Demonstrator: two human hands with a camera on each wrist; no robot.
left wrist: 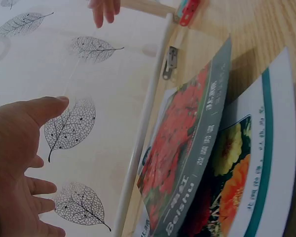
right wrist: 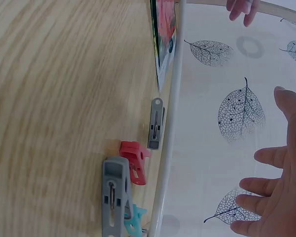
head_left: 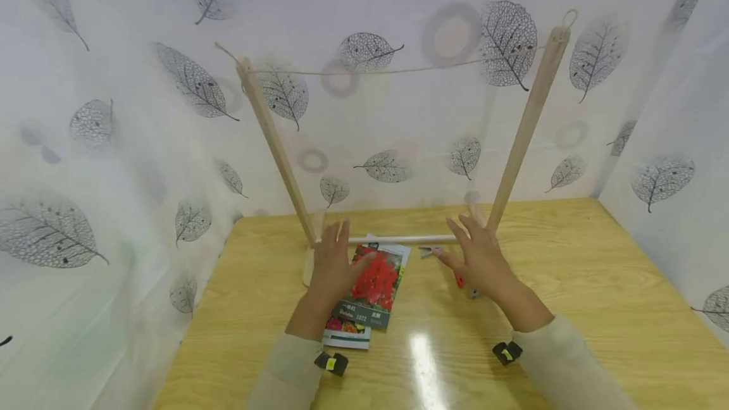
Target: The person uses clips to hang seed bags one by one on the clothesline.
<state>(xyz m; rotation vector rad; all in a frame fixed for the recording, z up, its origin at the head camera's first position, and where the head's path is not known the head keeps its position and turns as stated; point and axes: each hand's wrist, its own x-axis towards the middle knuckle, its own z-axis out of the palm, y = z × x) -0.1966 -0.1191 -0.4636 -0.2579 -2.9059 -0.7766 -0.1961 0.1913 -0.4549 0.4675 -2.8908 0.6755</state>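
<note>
My left hand [head_left: 333,267] hovers with spread fingers over the left edge of a seed packet [head_left: 376,280] with red flowers, holding nothing. This packet lies over another packet [left wrist: 232,168] with yellow and orange flowers. My right hand [head_left: 481,264] is also spread and holds nothing, above several clothespins. In the right wrist view, a grey clothespin [right wrist: 156,126] lies beside the white rod [right wrist: 171,128]. A red clothespin [right wrist: 133,162], a larger-looking grey clothespin [right wrist: 114,195] and a teal clothespin [right wrist: 134,223] are grouped nearby.
Behind the hands, a left wooden post [head_left: 279,150] and a right wooden post [head_left: 529,125] lean outward. A string [head_left: 393,71] runs between their tops, and the rod joins them low down. A leaf-patterned curtain [head_left: 387,125] surrounds the wooden table [head_left: 592,283].
</note>
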